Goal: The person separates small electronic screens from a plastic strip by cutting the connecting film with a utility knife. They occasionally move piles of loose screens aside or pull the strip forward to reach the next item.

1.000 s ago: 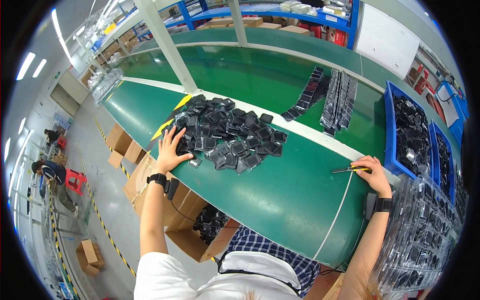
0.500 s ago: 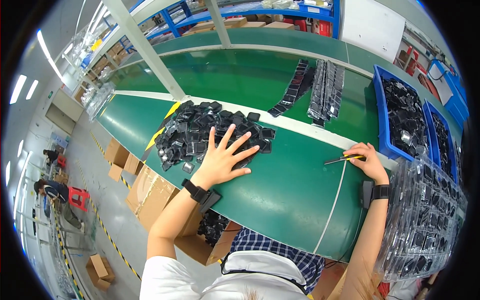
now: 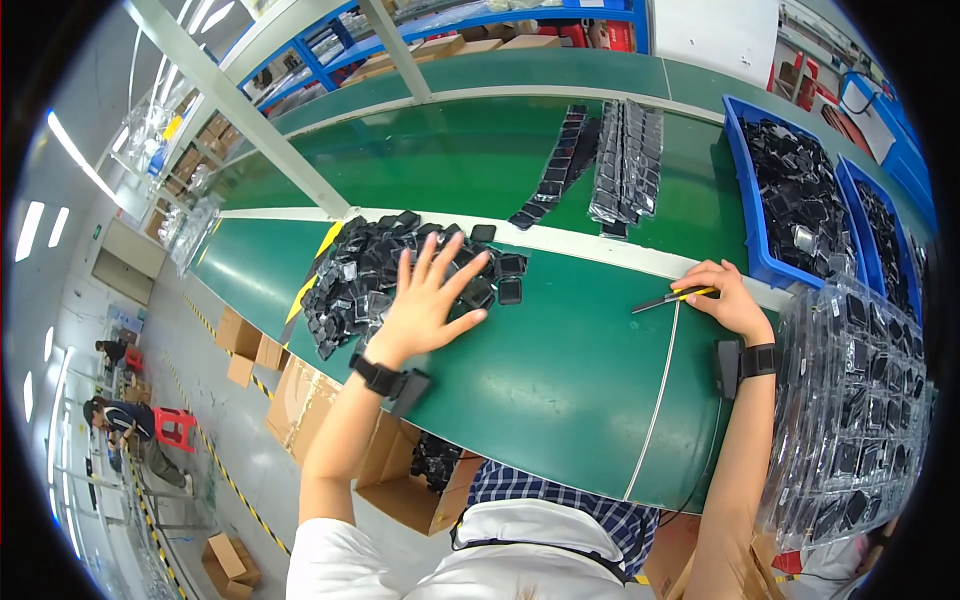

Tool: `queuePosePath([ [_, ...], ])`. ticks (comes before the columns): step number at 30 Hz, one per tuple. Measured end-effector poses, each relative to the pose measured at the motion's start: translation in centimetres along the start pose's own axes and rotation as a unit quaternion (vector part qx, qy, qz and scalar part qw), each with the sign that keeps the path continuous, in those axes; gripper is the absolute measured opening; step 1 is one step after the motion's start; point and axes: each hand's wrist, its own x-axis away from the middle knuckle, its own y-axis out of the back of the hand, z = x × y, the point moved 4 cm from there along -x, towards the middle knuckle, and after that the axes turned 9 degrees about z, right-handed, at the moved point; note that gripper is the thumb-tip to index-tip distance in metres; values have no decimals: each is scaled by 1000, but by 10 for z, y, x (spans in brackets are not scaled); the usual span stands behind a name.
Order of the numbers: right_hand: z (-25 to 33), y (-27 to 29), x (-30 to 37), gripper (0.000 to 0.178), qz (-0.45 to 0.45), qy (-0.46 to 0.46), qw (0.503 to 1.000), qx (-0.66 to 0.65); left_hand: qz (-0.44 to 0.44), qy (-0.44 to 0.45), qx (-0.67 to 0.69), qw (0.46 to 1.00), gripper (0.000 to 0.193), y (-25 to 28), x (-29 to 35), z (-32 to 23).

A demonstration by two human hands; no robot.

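Observation:
My left hand (image 3: 420,312) is spread palm-down over the near right part of a pile of small black square pieces (image 3: 370,262), some in clear wrapping. Its fingers point away from me, and nothing shows in its grasp. Whether the palm touches the pieces is hard to tell. My right hand (image 3: 728,300) rests at the right side of the green table (image 3: 560,370), its fingers closed round a slim black-and-yellow tool (image 3: 665,300). The tool's dark end points left; its exact kind is unclear. Both wrists wear black straps.
Beyond a white rail lie black strips of packed pieces (image 3: 625,165). At the right stand blue bins (image 3: 752,215) of dark pieces, with stacked clear trays (image 3: 850,410) nearer me. A cardboard box (image 3: 390,490) sits below the table edge. Two people are far off left.
The whole view has shifted a little. My left hand's fingers have drawn somewhat closer together over the pile, and a loose piece near its front edge no longer shows. My right hand keeps its tool.

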Motion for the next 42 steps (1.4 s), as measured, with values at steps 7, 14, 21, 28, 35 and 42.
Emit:
queuePosePath([
  [7, -1, -6, -2, 28, 3, 12, 1000, 0, 11, 80, -90, 993, 80, -53, -79, -30],
  [14, -3, -3, 1, 27, 10, 4, 1000, -8, -9, 185, -137, 973, 73, -71, -76, 7],
  [21, -6, 0, 2, 30, 11, 6, 1000, -7, 11, 138, -30, 990, 80, -48, -127, -30],
  [28, -1, -4, 0, 32, 9, 11, 1000, 6, -46, 116, 126, 984, 68, -52, -199, -16],
  [35, -3, -4, 2, 33, 18, 7, 1000, -10, -90, 168, 210, 959, 12, -36, -198, -12],
  [42, 0, -2, 2, 31, 14, -11, 1000, 0, -184, 8, 211, 960, 12, -27, -162, -30],
])
